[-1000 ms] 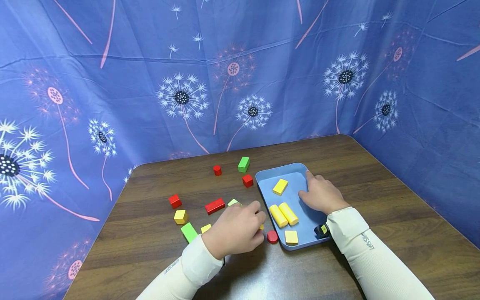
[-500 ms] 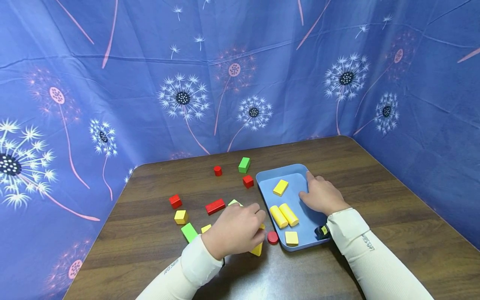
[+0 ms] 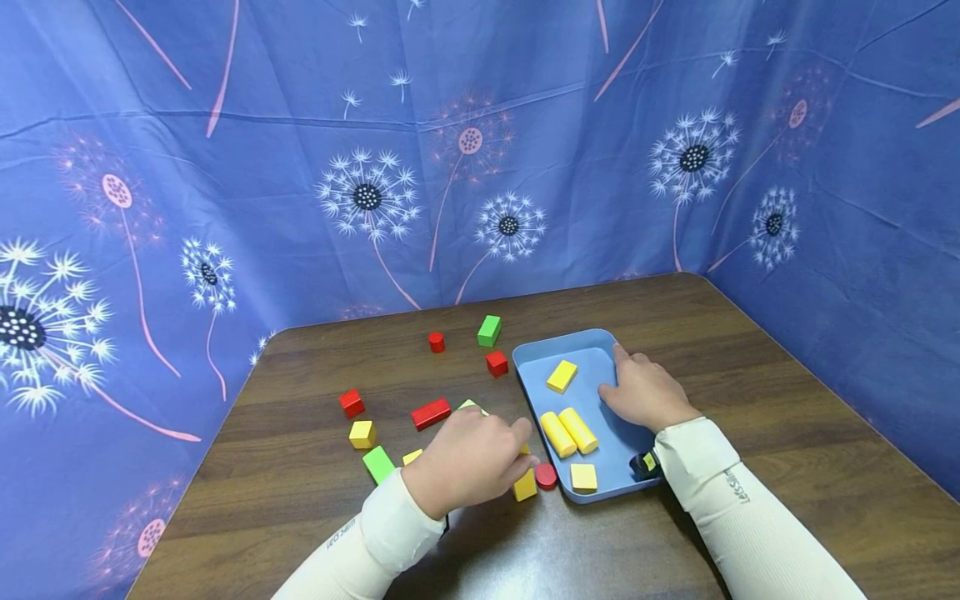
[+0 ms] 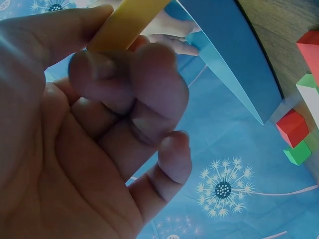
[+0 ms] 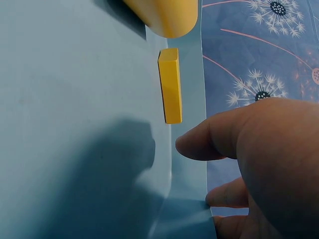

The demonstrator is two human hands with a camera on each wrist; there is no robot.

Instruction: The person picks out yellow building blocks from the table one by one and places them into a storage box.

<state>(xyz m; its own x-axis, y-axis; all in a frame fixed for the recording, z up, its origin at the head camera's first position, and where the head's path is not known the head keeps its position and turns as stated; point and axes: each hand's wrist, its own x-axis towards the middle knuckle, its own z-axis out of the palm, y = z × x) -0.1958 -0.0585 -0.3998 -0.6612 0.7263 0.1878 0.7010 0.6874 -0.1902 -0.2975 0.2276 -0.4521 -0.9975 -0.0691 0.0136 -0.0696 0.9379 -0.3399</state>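
Note:
My left hand [image 3: 472, 458] pinches a yellow block [image 4: 127, 25] between thumb and fingertips; in the head view this yellow block [image 3: 525, 485] shows partly under the fingers, left of a red disc-like piece [image 3: 546, 476]. The other fingers of that hand are curled toward the palm. My right hand [image 3: 645, 390] holds the right rim of a shallow blue tray [image 3: 624, 454], thumb on the inner side and fingers outside. Inside the tray lie two yellow cylinders [image 3: 567, 431], a flat yellow block [image 3: 562, 376] and a pale yellow block [image 3: 583, 477].
Loose on the brown table [image 3: 300, 500] are red blocks, among them a long one [image 3: 431, 413], a red cylinder [image 3: 437, 342], green blocks [image 3: 489, 331] [image 3: 379, 465] and a yellow cube [image 3: 362, 434]. A patterned blue cloth [image 3: 420, 167] hangs behind the table.
The yellow block in my left hand has come further into view beneath the fingers and turned, and the thumb has shifted slightly right. My right hand and the tray have stayed put.

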